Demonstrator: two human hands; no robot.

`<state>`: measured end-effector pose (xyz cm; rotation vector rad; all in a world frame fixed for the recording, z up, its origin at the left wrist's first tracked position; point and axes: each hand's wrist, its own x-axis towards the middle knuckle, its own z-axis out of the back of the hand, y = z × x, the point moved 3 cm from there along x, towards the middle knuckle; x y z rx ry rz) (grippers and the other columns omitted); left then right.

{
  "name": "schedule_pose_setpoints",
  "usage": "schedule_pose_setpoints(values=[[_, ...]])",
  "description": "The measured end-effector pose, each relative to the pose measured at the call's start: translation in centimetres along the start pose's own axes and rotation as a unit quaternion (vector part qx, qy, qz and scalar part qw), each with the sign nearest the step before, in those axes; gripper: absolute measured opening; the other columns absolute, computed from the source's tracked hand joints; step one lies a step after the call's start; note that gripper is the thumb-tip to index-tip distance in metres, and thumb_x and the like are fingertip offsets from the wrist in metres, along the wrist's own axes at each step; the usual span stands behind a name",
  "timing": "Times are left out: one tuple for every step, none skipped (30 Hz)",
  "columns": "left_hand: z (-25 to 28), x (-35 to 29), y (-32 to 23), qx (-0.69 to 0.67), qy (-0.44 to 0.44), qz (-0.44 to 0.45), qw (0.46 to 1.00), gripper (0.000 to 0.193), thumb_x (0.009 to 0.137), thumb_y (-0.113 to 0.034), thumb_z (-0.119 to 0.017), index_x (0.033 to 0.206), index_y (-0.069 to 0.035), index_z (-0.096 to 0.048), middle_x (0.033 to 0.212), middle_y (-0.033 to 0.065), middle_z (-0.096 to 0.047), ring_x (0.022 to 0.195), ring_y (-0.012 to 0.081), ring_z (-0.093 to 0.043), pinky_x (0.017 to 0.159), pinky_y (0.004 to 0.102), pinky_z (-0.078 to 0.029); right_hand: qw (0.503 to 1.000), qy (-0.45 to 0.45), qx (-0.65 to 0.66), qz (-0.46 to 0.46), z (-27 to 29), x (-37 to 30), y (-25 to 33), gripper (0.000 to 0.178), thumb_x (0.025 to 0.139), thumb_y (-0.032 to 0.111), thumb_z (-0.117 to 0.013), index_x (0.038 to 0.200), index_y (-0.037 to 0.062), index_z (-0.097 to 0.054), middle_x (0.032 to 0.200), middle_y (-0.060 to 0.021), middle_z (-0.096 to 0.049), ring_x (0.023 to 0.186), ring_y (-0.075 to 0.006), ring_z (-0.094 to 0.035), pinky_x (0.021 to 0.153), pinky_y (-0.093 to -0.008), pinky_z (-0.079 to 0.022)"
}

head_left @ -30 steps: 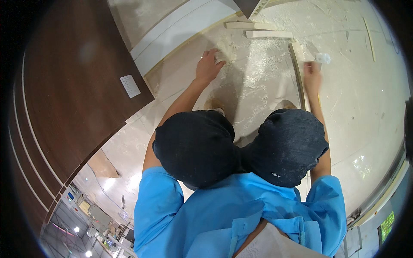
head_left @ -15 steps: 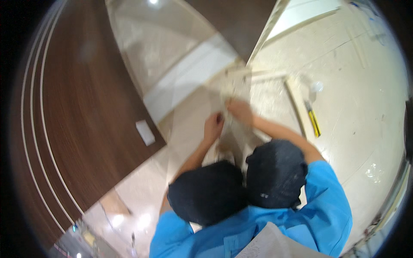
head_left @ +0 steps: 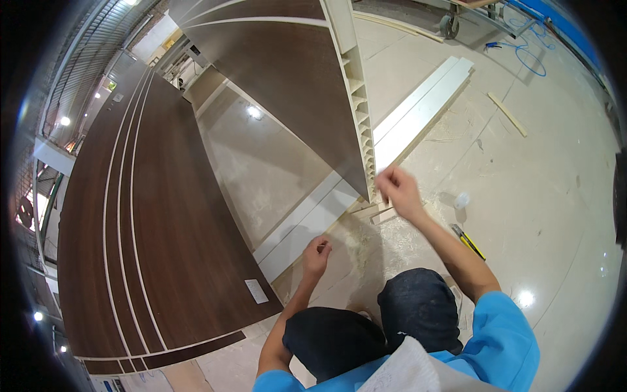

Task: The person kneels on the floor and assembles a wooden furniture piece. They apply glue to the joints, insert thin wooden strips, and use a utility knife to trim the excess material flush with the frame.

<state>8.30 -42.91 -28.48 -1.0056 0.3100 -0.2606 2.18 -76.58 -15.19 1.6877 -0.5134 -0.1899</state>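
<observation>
Crouching on the dusty floor [head_left: 555, 196], knees in dark trousers [head_left: 372, 326]. Right hand [head_left: 400, 191] reaching up to the bottom end of the brown panel [head_left: 287, 78], just by its white honeycomb edge [head_left: 362, 130]; fingers blurred, so cannot tell if gripping. Left hand [head_left: 317, 251] curling loosely near a white strip [head_left: 307, 225], holding nothing clear. Small wood blocks [head_left: 375, 212] lying right under the right hand. Yellow tool [head_left: 467, 242] half hiding behind the forearm.
</observation>
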Motion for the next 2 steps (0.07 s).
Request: schedule_pose_setpoints(values=[[0.4,0.2,-1.3,0.004,-0.006,-0.041,0.999,0.027,0.099,-0.013,-0.073,0.125,-0.003,-0.072,0.102,0.0112,-0.077,0.088,0.0192,-0.075,0.081,0.0336,-0.06,0.998,-0.014,-0.004,0.054,-0.1,1.8,5.1,0.013,0.102,0.013,-0.068,0.101,-0.0003,-0.066,0.077,-0.0038,-0.066,0.059,-0.0088,-0.057,0.053,-0.0267,-0.046],[0.8,0.3,-2.5,0.003,-0.008,-0.039,0.999,0.027,0.101,-0.011,-0.071,0.126,-0.003,-0.071,0.1,0.0101,-0.076,0.09,0.0175,-0.075,0.083,0.0326,-0.06,0.994,-0.029,0.035,0.098,-0.6,3.2,10.1,0.014,0.102,0.014,-0.067,0.1,0.0003,-0.067,0.08,-0.0043,-0.066,0.062,-0.0081,-0.059,0.056,-0.026,-0.049]])
